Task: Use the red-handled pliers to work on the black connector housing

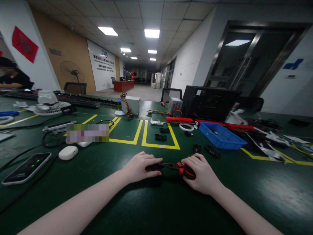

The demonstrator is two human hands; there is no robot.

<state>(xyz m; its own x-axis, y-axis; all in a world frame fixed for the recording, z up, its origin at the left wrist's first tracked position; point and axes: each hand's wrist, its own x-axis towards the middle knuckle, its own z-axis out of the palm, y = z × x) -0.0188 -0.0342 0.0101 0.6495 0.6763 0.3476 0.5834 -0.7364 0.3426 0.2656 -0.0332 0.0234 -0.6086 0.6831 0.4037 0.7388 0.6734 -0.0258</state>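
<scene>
My left hand [141,167] rests on the green table with its fingers curled round a small black part [153,167]. My right hand [201,173] is closed on the red and black handles of a pair of pliers [179,167]. The dark jaws of the pliers point left and meet the black part between my two hands. What the part is cannot be made out.
Small black parts [160,137] lie inside yellow floor-tape boxes [156,146] ahead. A blue tray [221,136], a black computer case [210,102], a power supply [132,105], a phone [26,167] and a white mouse [68,152] sit around. A person [12,77] sits far left.
</scene>
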